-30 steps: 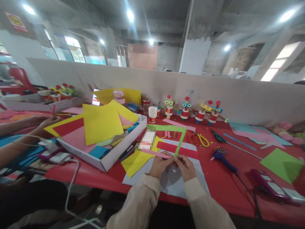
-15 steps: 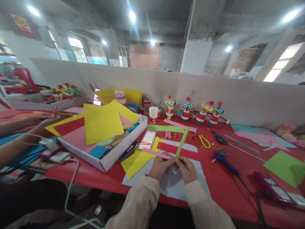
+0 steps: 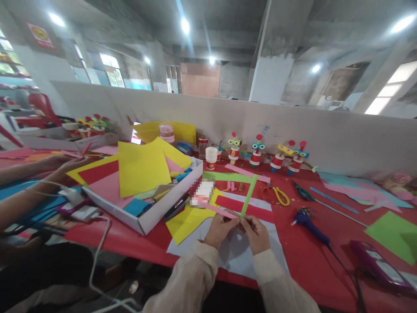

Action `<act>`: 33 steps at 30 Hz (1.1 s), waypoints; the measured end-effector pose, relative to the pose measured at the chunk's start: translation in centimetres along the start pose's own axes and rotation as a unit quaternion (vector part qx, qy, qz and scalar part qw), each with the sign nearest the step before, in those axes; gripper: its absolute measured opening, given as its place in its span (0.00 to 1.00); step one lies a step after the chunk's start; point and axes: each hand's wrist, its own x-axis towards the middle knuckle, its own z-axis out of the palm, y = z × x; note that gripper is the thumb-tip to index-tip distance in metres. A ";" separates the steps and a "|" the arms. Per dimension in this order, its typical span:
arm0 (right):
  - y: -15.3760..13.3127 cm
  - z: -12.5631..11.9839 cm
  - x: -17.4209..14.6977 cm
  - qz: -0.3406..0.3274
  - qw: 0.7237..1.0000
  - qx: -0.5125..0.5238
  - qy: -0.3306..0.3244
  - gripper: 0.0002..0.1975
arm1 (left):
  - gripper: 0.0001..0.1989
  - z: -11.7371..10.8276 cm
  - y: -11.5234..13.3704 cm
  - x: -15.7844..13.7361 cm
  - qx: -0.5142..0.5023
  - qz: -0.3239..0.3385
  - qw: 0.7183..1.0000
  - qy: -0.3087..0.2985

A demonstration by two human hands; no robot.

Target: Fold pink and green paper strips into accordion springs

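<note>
My left hand (image 3: 219, 230) is closed in a pinch at the near end of a pink paper strip (image 3: 219, 210), which points out to the left. In my right hand (image 3: 257, 234) the fingers pinch the lower end of a green paper strip (image 3: 249, 196) that slants up and away. The two strips meet at my fingertips at an angle; whether they are joined cannot be seen. Beneath both hands lies a white sheet (image 3: 236, 256). A red paper strip (image 3: 243, 209) and yellow paper (image 3: 189, 219) rest just beyond it.
A white box (image 3: 172, 195) of coloured paper stands left. A glue gun (image 3: 311, 226), pliers (image 3: 301, 191) and yellow-handled scissors (image 3: 280, 196) lie right. Paper-cup figures (image 3: 256, 157) line the back by stacked cups (image 3: 211, 158). Another person's hands (image 3: 67, 165) are at far left.
The camera view has shifted slightly, so the surroundings sit a little farther right. Both hands keep their pinch on the strips, with hardly any movement.
</note>
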 end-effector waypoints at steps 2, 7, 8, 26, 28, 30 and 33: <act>-0.4 0.1 -0.2 0.007 1.000 -0.007 -0.014 0.15 | 0.09 -0.2 -0.4 0.3 -0.009 -0.003 1.000 0.000; -3.4 0.1 0.3 0.019 0.998 -0.006 -0.056 0.16 | 0.07 0.7 -0.6 1.5 -0.025 0.035 0.996 0.080; -4.1 0.1 0.8 0.015 0.998 -0.008 -0.063 0.16 | 0.07 1.2 -0.4 1.9 -0.033 0.043 0.994 0.090; 0.6 -0.7 10.0 -0.037 0.999 0.034 -0.018 0.11 | 0.03 2.0 0.2 9.8 0.103 0.073 0.989 0.074; 1.0 -0.9 10.1 -0.044 0.999 -0.003 -0.012 0.11 | 0.02 2.0 -0.2 10.0 0.101 0.074 0.988 0.091; 1.3 -1.0 10.1 -0.040 0.999 -0.017 -0.006 0.11 | 0.02 1.9 -0.6 10.2 0.096 0.065 0.988 0.099; 1.5 -0.5 10.0 -0.027 0.999 0.015 0.011 0.10 | 0.01 1.8 -1.0 10.6 0.096 0.056 0.990 0.091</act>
